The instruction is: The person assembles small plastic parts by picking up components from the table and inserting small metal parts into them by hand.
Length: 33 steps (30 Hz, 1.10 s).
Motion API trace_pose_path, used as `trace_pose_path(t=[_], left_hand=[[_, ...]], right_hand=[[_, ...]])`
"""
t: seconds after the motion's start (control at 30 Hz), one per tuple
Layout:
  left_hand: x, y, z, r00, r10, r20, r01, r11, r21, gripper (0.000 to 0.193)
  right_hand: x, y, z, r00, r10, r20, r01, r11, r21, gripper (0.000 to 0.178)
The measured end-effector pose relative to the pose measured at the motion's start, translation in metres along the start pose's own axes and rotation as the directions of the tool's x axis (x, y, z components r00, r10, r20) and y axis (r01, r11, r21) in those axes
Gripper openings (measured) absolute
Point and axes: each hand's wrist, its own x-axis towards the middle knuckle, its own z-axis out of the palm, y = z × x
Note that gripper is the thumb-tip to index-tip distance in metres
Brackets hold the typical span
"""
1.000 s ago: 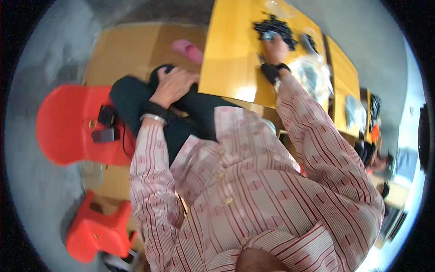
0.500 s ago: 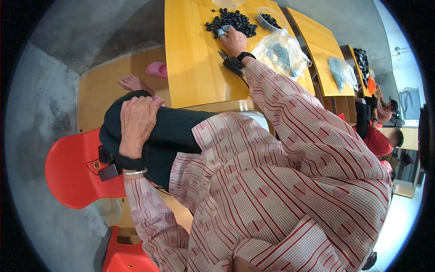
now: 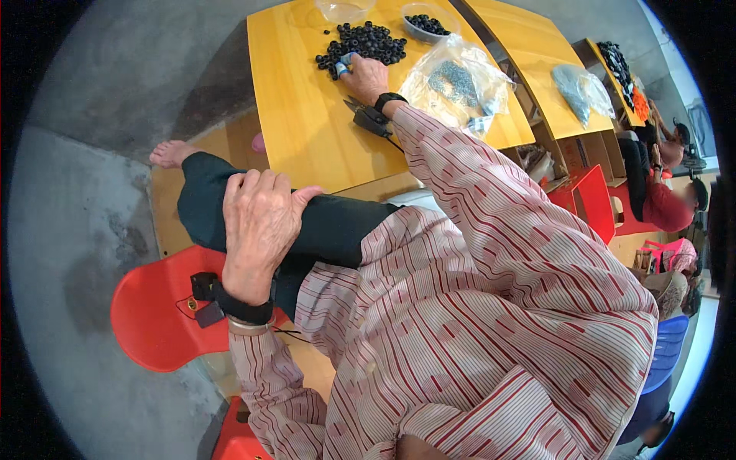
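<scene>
My left hand [image 3: 263, 222] lies palm down on my raised leg in dark green trousers, thumb spread out to the side; nothing shows in it. On the yellow table, my right hand [image 3: 368, 77] reaches to the near edge of a heap of small black round pieces [image 3: 372, 40]. Its fingers are bent and close together, with blue-and-white wraps [image 3: 343, 67] at the fingertips. What they hold, if anything, is hidden. Beside the right wrist are dark pointed blades [image 3: 351, 103], like scissors, and a black device [image 3: 372, 119] with a cable.
Behind the heap stand a clear bowl [image 3: 345, 9] and a tub of black pieces [image 3: 427, 23]. An open plastic bag with greyish small parts [image 3: 454, 83] lies to the right. Red chairs [image 3: 165, 307] flank me. More tables and people [image 3: 667, 203] are farther right.
My left leg has lifted and shifted, with the left hand moving right on it. The view has turned, so the table sits farther left. The right hand stays at the heap.
</scene>
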Motion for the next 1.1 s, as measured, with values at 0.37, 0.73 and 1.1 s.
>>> trace_pose_path(t=[0.37, 0.73, 1.1], left_hand=[[0.012, -0.024, 0.035, 0.987, -0.03, 0.156, 0.04, 0.997, -0.06, 0.035], [0.021, -0.032, 0.052, 0.961, -0.074, 0.267, 0.089, 0.995, -0.042, 0.039], [0.072, -0.028, 0.05, 0.912, 0.113, 0.394, 0.011, 0.954, -0.299, 0.035]], right_hand=[[-0.006, -0.005, -0.004, 0.996, 0.042, 0.073, -0.041, 0.999, -0.007, 0.027], [-0.007, -0.01, 0.001, 0.998, 0.052, 0.03, -0.053, 0.999, 0.011, 0.032], [-0.005, -0.02, -0.008, 0.993, 0.089, 0.075, -0.092, 0.995, 0.031, 0.028]])
